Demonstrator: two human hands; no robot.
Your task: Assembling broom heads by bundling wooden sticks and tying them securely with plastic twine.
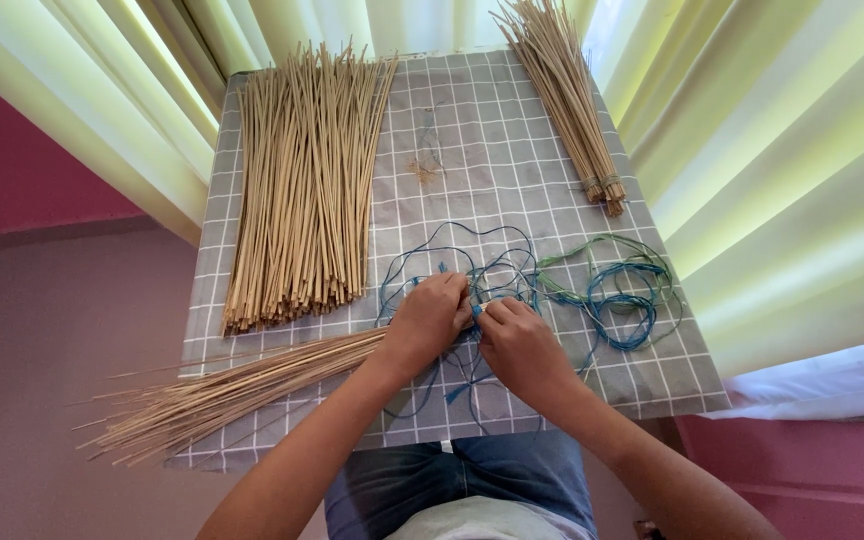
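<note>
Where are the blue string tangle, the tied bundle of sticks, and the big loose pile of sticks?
blue string tangle [620,305], head view, on its right-hand loops
tied bundle of sticks [564,90], head view, mid-length
loose pile of sticks [302,190], head view, its middle

packages: none | labels: none | signs: none | screens: none

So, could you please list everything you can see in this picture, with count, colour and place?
Loose sticks: one large pile, tan, upper left of the cloth.
Tied bundle: one, tan, upper right, bound at its near end.
Near sticks: one sheaf, tan, lower left, overhanging the cloth edge.
Cords: a tangle, blue and green, centre to right.
Cloth: one, grey with white grid, covering the table.
Curtains: pale yellow, left and right.
Wall: pink, left.
Jeans: blue, bottom centre.
Left hand: on the cords, centre.
Right hand: pinching blue cord beside it.
</note>
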